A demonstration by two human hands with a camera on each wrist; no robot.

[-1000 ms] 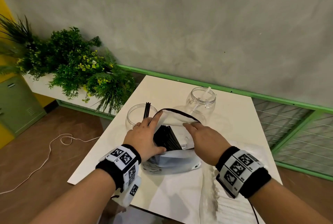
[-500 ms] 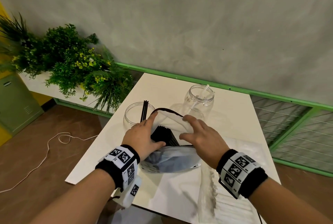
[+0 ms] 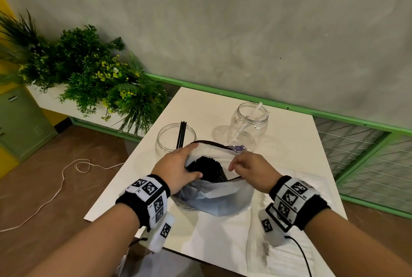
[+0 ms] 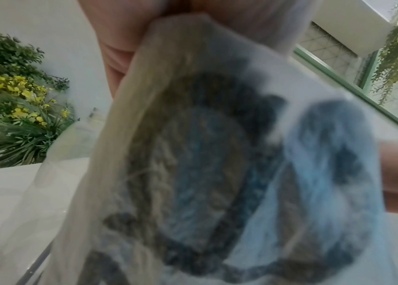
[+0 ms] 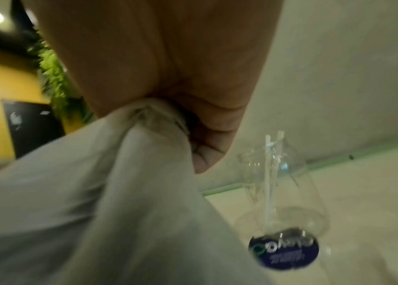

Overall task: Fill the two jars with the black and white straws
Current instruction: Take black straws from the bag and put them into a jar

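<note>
A white plastic bag (image 3: pixel 214 196) of black straws (image 3: pixel 208 168) lies on the white table (image 3: pixel 289 154) between my hands. My left hand (image 3: pixel 178 168) grips the bag's left rim, thumb inside the mouth. My right hand (image 3: pixel 249 169) pinches the right rim; the right wrist view shows the bag (image 5: pixel 120 183) bunched between its fingers. Beyond stand two clear jars: the left jar (image 3: pixel 176 139) holds a few black straws (image 3: pixel 181 134), the right jar (image 3: pixel 248 126) holds white straws (image 3: pixel 247 120). The left wrist view is filled by the blurred printed bag (image 4: pixel 217 173).
A clear packet of white straws (image 3: pixel 285 252) lies at the table's near right. Green plants (image 3: pixel 89 76) stand left of the table, a green rail and wire fence (image 3: pixel 367 160) to the right. A white cord (image 3: pixel 55 194) trails on the brown floor.
Both hands have spread the bag's mouth wider and curled their fingers onto its rim. The bag has bunched and risen slightly; the black straws show more inside.
</note>
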